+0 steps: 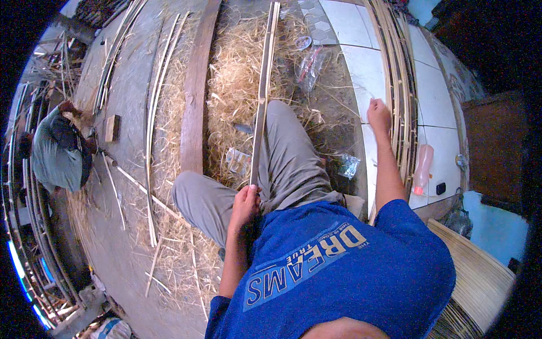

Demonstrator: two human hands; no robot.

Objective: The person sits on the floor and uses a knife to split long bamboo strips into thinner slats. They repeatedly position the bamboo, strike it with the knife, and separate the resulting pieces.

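Observation:
My left hand (245,204) is closed around the lower end of a long bamboo strip (260,130). The strip runs away from me past my knee, with a darker face and pale edges; a node shows near its middle. Out to the right, my right hand (379,116) is held with its fingers curled in, just left of a row of long bamboo strips (403,90). What those fingers hold, if anything, cannot be made out. Pale bamboo shavings (240,68) lie heaped around the far part of the held strip.
A wooden plank (196,85) lies left of the shavings, with thin strips (151,130) beyond it. A pink bottle (423,164) and a small black object (441,188) rest on white tiles. Plastic wrappers (349,166) litter the floor. At far left, another person (56,150) bends over.

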